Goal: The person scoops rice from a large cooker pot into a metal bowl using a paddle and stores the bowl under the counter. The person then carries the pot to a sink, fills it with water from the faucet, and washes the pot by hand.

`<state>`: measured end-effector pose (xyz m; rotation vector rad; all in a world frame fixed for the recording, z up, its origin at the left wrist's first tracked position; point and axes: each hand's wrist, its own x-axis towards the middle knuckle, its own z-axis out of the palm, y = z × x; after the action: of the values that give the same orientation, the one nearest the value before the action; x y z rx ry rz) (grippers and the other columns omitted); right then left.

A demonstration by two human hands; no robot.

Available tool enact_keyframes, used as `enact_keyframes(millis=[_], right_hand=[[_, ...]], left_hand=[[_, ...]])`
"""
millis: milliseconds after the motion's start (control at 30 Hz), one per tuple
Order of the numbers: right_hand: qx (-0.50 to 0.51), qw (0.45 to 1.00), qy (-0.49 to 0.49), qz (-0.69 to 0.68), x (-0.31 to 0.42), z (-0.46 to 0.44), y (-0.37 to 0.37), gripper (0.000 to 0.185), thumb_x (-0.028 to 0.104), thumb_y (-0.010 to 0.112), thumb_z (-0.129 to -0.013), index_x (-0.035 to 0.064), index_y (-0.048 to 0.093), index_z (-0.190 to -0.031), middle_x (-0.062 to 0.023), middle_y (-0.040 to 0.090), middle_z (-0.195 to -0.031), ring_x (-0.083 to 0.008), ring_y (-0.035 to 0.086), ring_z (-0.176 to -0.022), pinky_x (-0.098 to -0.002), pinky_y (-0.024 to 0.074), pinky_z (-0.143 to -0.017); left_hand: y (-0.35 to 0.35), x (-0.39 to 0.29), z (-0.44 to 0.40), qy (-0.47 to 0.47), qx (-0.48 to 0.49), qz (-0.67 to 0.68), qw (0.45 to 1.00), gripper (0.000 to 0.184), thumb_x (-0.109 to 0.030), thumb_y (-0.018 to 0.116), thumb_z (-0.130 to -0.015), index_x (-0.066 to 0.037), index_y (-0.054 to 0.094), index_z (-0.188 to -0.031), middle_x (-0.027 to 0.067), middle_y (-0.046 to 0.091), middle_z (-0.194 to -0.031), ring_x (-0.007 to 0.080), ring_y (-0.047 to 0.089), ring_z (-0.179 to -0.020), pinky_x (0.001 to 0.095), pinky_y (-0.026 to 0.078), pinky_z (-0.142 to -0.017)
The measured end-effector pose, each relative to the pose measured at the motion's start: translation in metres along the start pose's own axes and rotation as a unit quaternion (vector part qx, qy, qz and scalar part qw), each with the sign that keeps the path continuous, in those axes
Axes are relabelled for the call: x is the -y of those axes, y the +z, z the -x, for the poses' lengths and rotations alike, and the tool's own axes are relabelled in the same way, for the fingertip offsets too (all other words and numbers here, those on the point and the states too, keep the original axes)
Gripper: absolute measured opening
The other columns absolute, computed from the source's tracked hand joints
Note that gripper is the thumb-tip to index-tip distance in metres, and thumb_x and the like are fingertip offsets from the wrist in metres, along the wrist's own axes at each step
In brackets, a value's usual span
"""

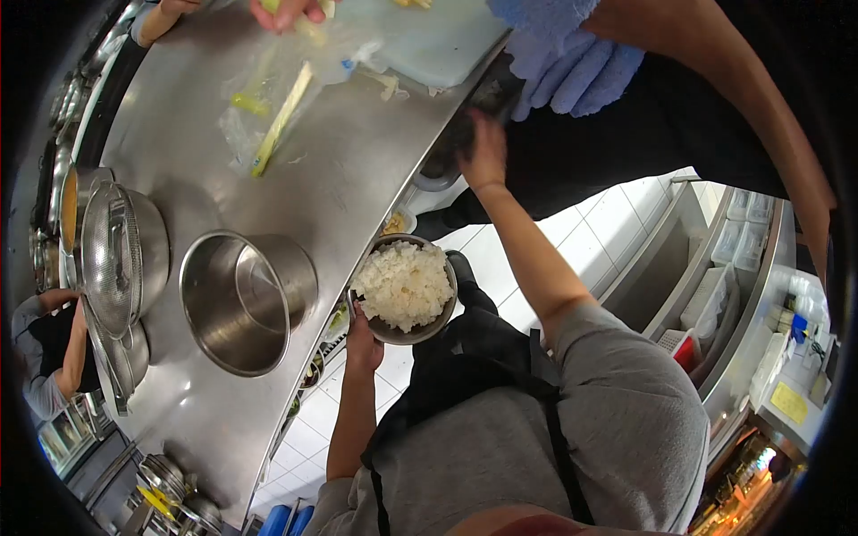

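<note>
My left hand (363, 339) grips the rim of a round metal bowl (413, 334), its thumb on the near side. White cooked rice (402, 284) is heaped in the bowl, held at the steel table's edge in front of my apron. My right arm reaches forward, and my right hand (485, 150) is beside a dark container (444, 154) at the table edge. Motion blurs its fingers, so I cannot tell whether they hold anything. Left of the bowl, a deep steel pot (237, 304) stands on the table.
Metal strainers (112, 259) and pots stand at the table's left. A leek-like stalk (281, 121) lies on plastic near a cutting board (438, 40). Beside me stands a co-worker with a blue towel-like cloth (576, 71). Another person's hand (290, 13) is at the top.
</note>
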<state>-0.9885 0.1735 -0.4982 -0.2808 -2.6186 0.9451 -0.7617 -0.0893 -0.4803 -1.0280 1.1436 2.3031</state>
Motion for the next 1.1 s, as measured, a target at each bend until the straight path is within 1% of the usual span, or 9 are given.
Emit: enact_keyframes(millis=[33,67,100,267,300,567,833,1000,1100], right_hand=[[0.136,0.981,-0.025,0.140,0.003,-0.019,0.015,0.075,0.016,0.065,-0.062,0.0128,0.029,-0.127,-0.0146,0.035,-0.123,-0.0339,0.032,-0.116,-0.0401,0.0303,-0.095],[0.260,0.927,-0.084,0.258,0.006,-0.037,0.031,0.072,0.019,0.064,-0.064,0.0126,0.031,-0.128,-0.0137,0.032,-0.127,-0.0330,0.030,-0.118,-0.0399,0.0297,-0.096],[0.299,0.902,-0.117,0.289,0.003,-0.051,0.051,0.071,0.019,0.064,-0.064,0.0125,0.031,-0.127,-0.0138,0.032,-0.127,-0.0330,0.030,-0.118,-0.0399,0.0298,-0.096],[0.256,0.911,-0.136,0.294,-0.024,-0.079,0.111,0.067,0.020,0.063,-0.065,0.0121,0.033,-0.125,-0.0142,0.034,-0.126,-0.0329,0.032,-0.116,-0.0399,0.0308,-0.095],[0.255,0.911,-0.138,0.293,-0.028,-0.082,0.113,0.066,0.020,0.062,-0.065,0.0121,0.034,-0.124,-0.0143,0.034,-0.125,-0.0329,0.032,-0.116,-0.0399,0.0310,-0.095],[0.237,0.926,-0.107,0.273,-0.045,-0.111,0.088,0.060,0.021,0.061,-0.066,0.0114,0.037,-0.120,-0.0149,0.037,-0.123,-0.0327,0.035,-0.114,-0.0399,0.0325,-0.093],[0.248,0.917,-0.151,0.273,-0.036,-0.094,0.122,0.054,0.022,0.059,-0.067,0.0108,0.041,-0.117,-0.0155,0.039,-0.121,-0.0325,0.037,-0.112,-0.0399,0.0341,-0.092],[0.248,0.919,-0.168,0.256,-0.037,-0.094,0.126,0.051,0.023,0.059,-0.068,0.0105,0.043,-0.114,-0.0160,0.041,-0.119,-0.0324,0.039,-0.110,-0.0399,0.0350,-0.091],[0.222,0.934,-0.137,0.243,-0.048,-0.120,0.117,0.048,0.024,0.058,-0.068,0.0102,0.044,-0.113,-0.0162,0.042,-0.118,-0.0323,0.040,-0.110,-0.0399,0.0356,-0.090]], left_hand=[[-0.004,0.003,-0.002,-0.002,0.017,0.007,1.000,0.046,-0.036,0.028,-0.092,-0.009,0.025,-0.129,0.0074,0.037,-0.129,0.0220,0.038,-0.117,0.0359,0.034,-0.096],[-0.006,0.005,-0.004,-0.003,0.033,0.014,0.999,0.046,-0.035,0.028,-0.092,-0.010,0.025,-0.130,0.0073,0.036,-0.129,0.0221,0.037,-0.117,0.0361,0.033,-0.096],[-0.003,0.006,-0.005,0.001,0.031,0.017,0.999,0.046,-0.035,0.028,-0.092,-0.010,0.025,-0.130,0.0073,0.036,-0.129,0.0221,0.037,-0.117,0.0361,0.033,-0.096],[0.010,0.008,0.004,0.016,-0.029,0.033,0.999,0.045,-0.034,0.026,-0.092,-0.011,0.022,-0.131,0.0084,0.033,-0.131,0.0236,0.036,-0.118,0.0368,0.032,-0.097],[0.007,0.010,0.005,0.020,-0.003,0.056,0.998,0.044,-0.032,0.028,-0.093,-0.012,0.021,-0.131,0.0076,0.035,-0.128,0.0214,0.037,-0.116,0.0345,0.033,-0.096],[0.007,0.005,0.004,0.004,-0.006,0.033,0.999,0.045,-0.033,0.028,-0.092,-0.011,0.022,-0.130,0.0085,0.035,-0.128,0.0226,0.037,-0.117,0.0358,0.034,-0.095],[0.008,0.005,-0.007,-0.011,-0.035,0.049,0.998,0.041,-0.033,0.029,-0.092,-0.011,0.027,-0.127,0.0076,0.037,-0.126,0.0208,0.041,-0.113,0.0343,0.036,-0.093],[0.013,0.003,-0.006,-0.002,-0.010,0.045,0.999,0.041,-0.032,0.029,-0.092,-0.009,0.028,-0.126,0.0072,0.038,-0.126,0.0207,0.041,-0.113,0.0333,0.037,-0.093],[0.015,0.004,-0.006,0.027,0.004,0.043,0.999,0.040,-0.032,0.029,-0.092,-0.009,0.028,-0.126,0.0073,0.039,-0.125,0.0209,0.042,-0.112,0.0336,0.036,-0.093]])
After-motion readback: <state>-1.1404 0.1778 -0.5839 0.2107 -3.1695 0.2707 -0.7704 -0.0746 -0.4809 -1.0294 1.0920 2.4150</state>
